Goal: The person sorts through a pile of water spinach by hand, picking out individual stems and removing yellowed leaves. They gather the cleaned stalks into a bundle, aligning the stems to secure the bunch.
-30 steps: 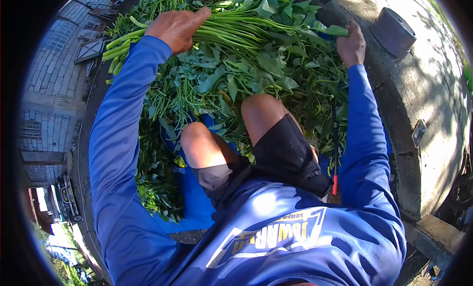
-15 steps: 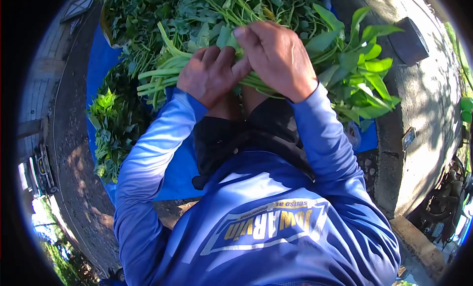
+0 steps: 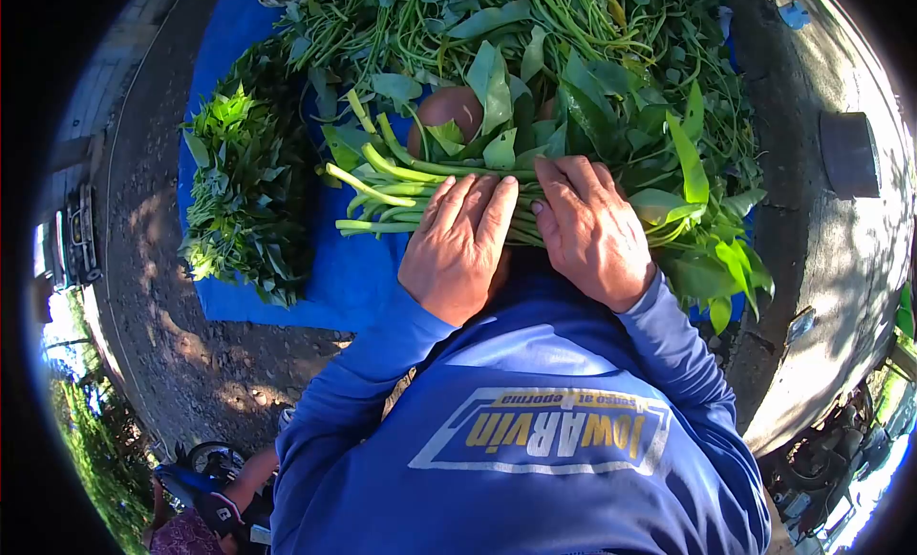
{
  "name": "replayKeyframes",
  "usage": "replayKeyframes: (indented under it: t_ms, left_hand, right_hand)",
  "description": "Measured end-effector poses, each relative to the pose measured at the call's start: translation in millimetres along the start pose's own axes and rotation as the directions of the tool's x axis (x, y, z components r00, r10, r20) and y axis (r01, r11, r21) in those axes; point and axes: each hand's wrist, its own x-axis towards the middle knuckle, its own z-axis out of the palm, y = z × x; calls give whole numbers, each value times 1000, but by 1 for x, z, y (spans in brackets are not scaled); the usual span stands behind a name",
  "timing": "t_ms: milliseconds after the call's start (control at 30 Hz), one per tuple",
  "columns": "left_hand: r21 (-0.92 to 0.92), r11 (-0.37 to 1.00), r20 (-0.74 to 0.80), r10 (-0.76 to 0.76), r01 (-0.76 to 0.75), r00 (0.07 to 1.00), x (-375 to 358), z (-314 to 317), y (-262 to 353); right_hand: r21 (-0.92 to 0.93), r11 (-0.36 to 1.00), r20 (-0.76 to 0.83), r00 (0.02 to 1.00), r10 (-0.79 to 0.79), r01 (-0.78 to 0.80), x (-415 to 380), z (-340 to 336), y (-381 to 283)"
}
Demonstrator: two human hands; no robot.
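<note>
A bunch of water spinach (image 3: pixel 396 189) lies crosswise over my lap, its pale cut stem ends to the left and its broad leaves to the right. My left hand (image 3: pixel 459 242) grips the stems, fingers together over the top and thumb out of sight. Close beside it, my right hand (image 3: pixel 594 232) is closed over the bunch nearer the leaves, its thumb toward me. Loose leaves rest against the bunch on its far side, around my bare knee (image 3: pixel 449 116).
A large heap of loose greens (image 3: pixel 573 30) spreads over a blue tarp (image 3: pixel 358 278). Another leafy pile (image 3: pixel 250 192) sits at the left. A dark block-like object (image 3: pixel 850 156) stands on the concrete at right. Another person's arm (image 3: pixel 250 479) shows at lower left, near a motorcycle.
Both hands have come down toward my body with the bunch. The left hand has turned, its fingers now flatter across the stems. The view has shifted, bringing the person at lower left into sight.
</note>
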Motion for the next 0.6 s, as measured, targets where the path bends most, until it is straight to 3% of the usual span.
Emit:
replayKeyframes:
  t_ms: [67,133,167,233,267,367,500,533,600]
  left_hand:
    - [-105,994,57,-10,16,998,-5,-14,4]
    - [-198,979,130,-11,37,992,-7,-29,6]
    - [-385,919,38,-81,89,996,-8,-35,1]
    - [-513,817,-139,-381,263,914,-6,-42,-4]
    - [-354,898,-262,-363,261,894,-2,-46,-15]
    - [-228,866,-79,-473,446,878,-4,-58,-31]
    - [-33,901,-1,-433,433,901,-10,-54,-27]
    - [-41,891,106,-447,453,888,-8,-60,-25]
    - [42,913,173,-408,407,897,-7,-58,-20]
  right_hand:
    - [-24,1000,125,992,16,-13,-1,-10,-6]
    - [-76,997,139,990,-11,21,-5,-13,-13]
    - [-100,994,145,989,-23,38,-6,-13,-16]
    - [-67,987,48,989,-140,143,-12,-6,-14]
    - [-25,990,74,988,-139,141,-18,-2,-13]
    - [58,991,132,984,-123,116,-28,-3,-18]
    - [96,992,144,985,-100,87,-39,-7,-23]
    - [110,991,142,985,-96,81,-40,-9,-23]
    - [134,989,156,984,-83,62,-42,-16,-28]
